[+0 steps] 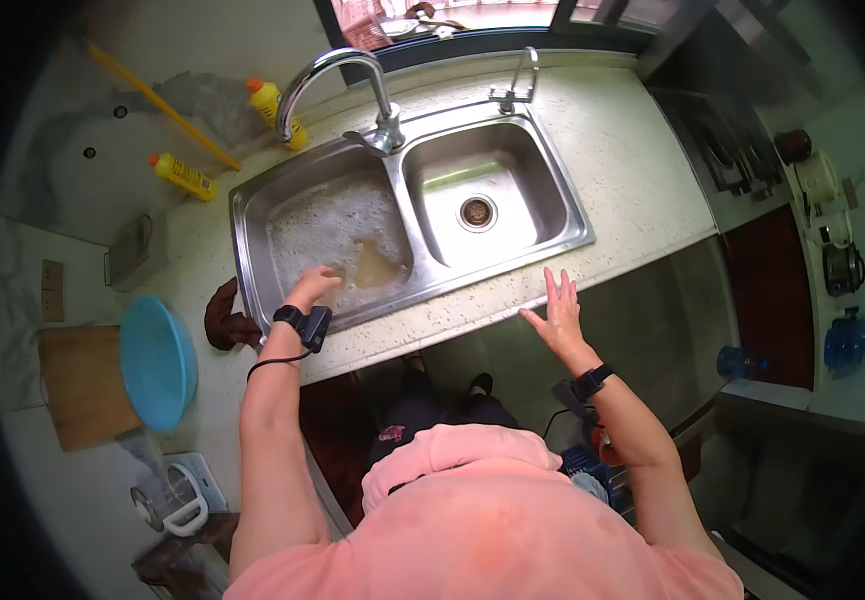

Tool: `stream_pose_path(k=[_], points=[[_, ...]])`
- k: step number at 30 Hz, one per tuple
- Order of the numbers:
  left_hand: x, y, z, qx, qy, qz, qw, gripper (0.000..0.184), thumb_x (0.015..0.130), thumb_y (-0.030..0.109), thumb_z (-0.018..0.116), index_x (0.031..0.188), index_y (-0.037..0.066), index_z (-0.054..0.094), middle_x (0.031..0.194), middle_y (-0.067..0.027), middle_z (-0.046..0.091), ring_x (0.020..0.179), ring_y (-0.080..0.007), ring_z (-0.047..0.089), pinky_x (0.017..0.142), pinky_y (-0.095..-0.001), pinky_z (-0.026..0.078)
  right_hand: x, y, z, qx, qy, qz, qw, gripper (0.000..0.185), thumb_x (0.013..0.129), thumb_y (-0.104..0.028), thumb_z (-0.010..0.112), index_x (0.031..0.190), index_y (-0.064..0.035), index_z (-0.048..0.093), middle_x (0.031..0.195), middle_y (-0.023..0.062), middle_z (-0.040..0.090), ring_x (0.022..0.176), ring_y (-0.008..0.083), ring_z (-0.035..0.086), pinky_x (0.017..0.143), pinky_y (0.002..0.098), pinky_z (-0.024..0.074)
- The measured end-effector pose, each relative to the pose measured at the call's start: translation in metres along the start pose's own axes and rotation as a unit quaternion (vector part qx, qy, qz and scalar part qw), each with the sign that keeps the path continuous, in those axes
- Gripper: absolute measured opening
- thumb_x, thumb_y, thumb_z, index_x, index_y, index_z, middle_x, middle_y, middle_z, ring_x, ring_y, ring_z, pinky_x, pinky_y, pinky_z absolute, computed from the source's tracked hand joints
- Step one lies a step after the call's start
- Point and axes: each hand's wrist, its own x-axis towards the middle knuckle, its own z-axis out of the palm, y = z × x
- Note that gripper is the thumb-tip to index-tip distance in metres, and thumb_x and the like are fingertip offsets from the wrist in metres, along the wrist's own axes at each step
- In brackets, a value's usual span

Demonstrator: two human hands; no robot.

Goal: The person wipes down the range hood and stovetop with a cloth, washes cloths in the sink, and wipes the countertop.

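Over the near edge of the left sink basin, which holds cloudy, foamy water, is my left hand. Its fingers are curled together; what they hold, if anything, cannot be made out. A tan patch shows in the water just right of that hand. My right hand is at the counter's front edge, fingers spread and nothing in them. The right basin has a drain and no standing water. A curved chrome faucet rises behind the divider.
Yellow bottles stand behind the sink's left side. A brown cloth lies at the sink's left corner. Farther left are a blue basin and a wooden board. A stove is at the right.
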Motion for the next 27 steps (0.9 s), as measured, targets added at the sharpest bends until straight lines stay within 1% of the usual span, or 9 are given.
stream_pose_path(k=[3, 4, 7, 12, 15, 18, 21, 24, 27], points=[[0.037, -0.005, 0.001, 0.12, -0.014, 0.001, 0.993, 0.061, 0.071, 0.038, 0.066, 0.125, 0.012, 0.058, 0.133, -0.0212, 0.049, 0.125, -0.0356, 0.045, 0.104, -0.0433, 0.035, 0.024, -0.025, 0.024, -0.055, -0.044, 0.003, 0.997, 0.095, 0.075, -0.045, 0.072, 0.148, -0.0157, 0.02, 0.149, 0.0307, 0.011, 0.134, 0.0552, 0.011, 0.106, 0.0601, 0.0193], [0.034, 0.007, -0.001, 0.144, -0.011, -0.015, 0.989, 0.065, 0.072, 0.039, 0.066, 0.13, 0.014, 0.054, 0.143, -0.0223, 0.037, 0.131, -0.0371, 0.035, 0.108, -0.0436, 0.029, 0.03, -0.026, 0.034, -0.093, -0.056, 0.007, 0.994, 0.097, 0.075, -0.048, 0.071, 0.149, -0.0149, 0.017, 0.149, 0.0328, 0.006, 0.135, 0.0563, 0.007, 0.107, 0.061, 0.0159], [0.07, -0.001, 0.002, 0.145, -0.047, 0.015, 0.988, 0.071, 0.074, 0.04, 0.065, 0.136, 0.012, 0.046, 0.151, -0.0249, 0.018, 0.139, -0.0388, 0.02, 0.111, -0.0415, 0.026, 0.032, -0.039, 0.047, -0.15, -0.042, 0.023, 0.988, 0.097, 0.076, -0.048, 0.07, 0.149, -0.0123, 0.017, 0.149, 0.0337, 0.004, 0.135, 0.0567, 0.004, 0.108, 0.0603, 0.0143], [0.116, -0.006, 0.015, 0.176, -0.08, -0.01, 0.981, 0.071, 0.075, 0.032, 0.072, 0.132, 0.001, 0.044, 0.14, -0.0252, 0.032, 0.131, -0.041, 0.033, 0.106, -0.044, 0.034, 0.034, -0.041, 0.043, -0.156, -0.071, 0.021, 0.985, 0.098, 0.078, -0.044, 0.069, 0.15, -0.0108, 0.011, 0.149, 0.0338, 0.0, 0.135, 0.0566, 0.0, 0.109, 0.06, 0.0102], [0.134, -0.014, 0.021, 0.196, -0.05, 0.025, 0.979, 0.051, 0.075, 0.024, 0.069, 0.119, 0.0, 0.057, 0.127, -0.0277, 0.05, 0.12, -0.0416, 0.047, 0.099, -0.0455, 0.042, 0.038, -0.044, 0.045, -0.176, -0.079, 0.024, 0.981, 0.098, 0.078, -0.043, 0.068, 0.15, -0.0099, 0.01, 0.149, 0.034, -0.001, 0.135, 0.0565, 0.0, 0.109, 0.0595, 0.0102], [0.145, -0.012, 0.018, 0.241, -0.058, 0.066, 0.966, 0.029, 0.077, 0.014, 0.064, 0.101, -0.003, 0.066, 0.104, -0.0265, 0.062, 0.102, -0.0403, 0.059, 0.089, -0.0446, 0.048, 0.037, -0.048, 0.044, -0.183, -0.086, 0.033, 0.979, 0.098, 0.079, -0.042, 0.067, 0.15, -0.0092, 0.01, 0.149, 0.0342, -0.002, 0.135, 0.0564, 0.0, 0.109, 0.0593, 0.0105], [0.15, -0.016, 0.015, 0.238, 0.0, 0.137, 0.962, 0.017, 0.077, 0.005, 0.058, 0.088, -0.003, 0.068, 0.092, -0.0252, 0.064, 0.091, -0.0393, 0.063, 0.081, -0.044, 0.051, 0.038, -0.05, 0.044, -0.189, -0.087, 0.032, 0.978, 0.098, 0.079, -0.042, 0.067, 0.15, -0.0082, 0.009, 0.149, 0.0343, -0.002, 0.135, 0.0563, 0.001, 0.109, 0.059, 0.0108], [0.165, -0.016, 0.016, 0.257, -0.008, 0.165, 0.952, 0.016, 0.077, 0.002, 0.056, 0.087, -0.002, 0.068, 0.095, -0.0257, 0.064, 0.093, -0.0394, 0.062, 0.082, -0.0441, 0.051, 0.04, -0.054, 0.043, -0.2, -0.095, 0.034, 0.975, 0.098, 0.079, -0.041, 0.067, 0.149, -0.0061, 0.009, 0.149, 0.035, -0.001, 0.135, 0.0567, 0.001, 0.109, 0.0586, 0.011], [0.179, -0.019, 0.025, 0.27, 0.047, 0.228, 0.934, 0.016, 0.077, 0.001, 0.056, 0.086, 0.0, 0.069, 0.093, -0.0246, 0.065, 0.091, -0.0387, 0.064, 0.079, -0.0441, 0.052, 0.04, -0.055, 0.044, -0.209, -0.102, 0.037, 0.972, 0.098, 0.079, -0.041, 0.067, 0.149, -0.0053, 0.008, 0.148, 0.0359, -0.001, 0.135, 0.057, 0.001, 0.109, 0.0588, 0.0113]])
